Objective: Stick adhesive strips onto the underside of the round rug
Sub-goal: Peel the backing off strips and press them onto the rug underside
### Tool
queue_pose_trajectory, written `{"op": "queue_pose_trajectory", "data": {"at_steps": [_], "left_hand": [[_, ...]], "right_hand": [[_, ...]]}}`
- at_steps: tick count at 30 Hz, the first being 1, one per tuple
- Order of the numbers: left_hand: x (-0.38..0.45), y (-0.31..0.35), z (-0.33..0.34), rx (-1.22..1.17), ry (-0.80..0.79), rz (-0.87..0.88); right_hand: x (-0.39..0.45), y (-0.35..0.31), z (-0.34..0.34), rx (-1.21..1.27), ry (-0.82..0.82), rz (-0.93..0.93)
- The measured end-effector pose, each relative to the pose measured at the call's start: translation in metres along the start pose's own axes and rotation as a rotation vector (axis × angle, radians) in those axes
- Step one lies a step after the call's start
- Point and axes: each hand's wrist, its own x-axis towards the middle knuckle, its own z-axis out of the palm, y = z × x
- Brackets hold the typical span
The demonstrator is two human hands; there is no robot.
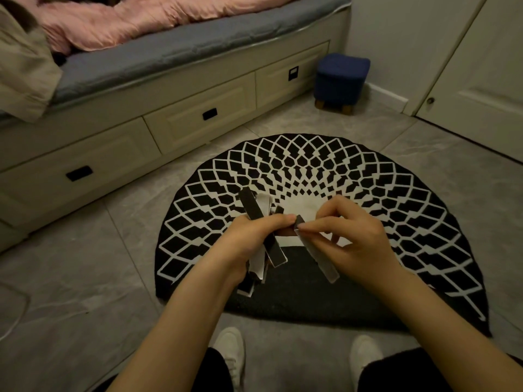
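The round rug (325,171) lies on the tiled floor, black with a white diamond pattern. Its near edge is folded over, so a band of dark grey underside (305,295) faces up. Above the rug my left hand (254,236) grips a bundle of adhesive strips (254,205), black on one face and white on the other, sticking out above and below the fist. My right hand (348,230) pinches the top end of one single strip (319,258), which hangs down to the right. My left thumb touches that same end.
A bed base with drawers (198,114) runs along the left, with a grey mattress and a pink duvet (113,21) on top. A small blue stool (341,80) stands in the far corner beside a white door (478,80). My white shoes (230,352) rest just in front of the rug.
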Motion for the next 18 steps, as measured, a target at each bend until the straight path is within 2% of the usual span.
{"op": "queue_pose_trajectory", "data": {"at_steps": [7, 12, 15, 18], "left_hand": [[0.004, -0.001, -0.003, 0.000, -0.053, -0.017], [0.010, -0.004, -0.005, -0.016, -0.027, -0.033], [0.012, -0.005, -0.003, -0.035, 0.072, -0.042], [0.013, -0.004, -0.004, -0.028, 0.159, 0.035]], "right_hand": [[-0.004, -0.009, 0.007, 0.002, 0.042, -0.062], [-0.003, -0.010, 0.004, 0.001, 0.049, -0.097], [-0.004, -0.012, 0.005, -0.041, 0.038, -0.096], [-0.007, -0.016, 0.008, 0.031, -0.008, -0.072]]}}
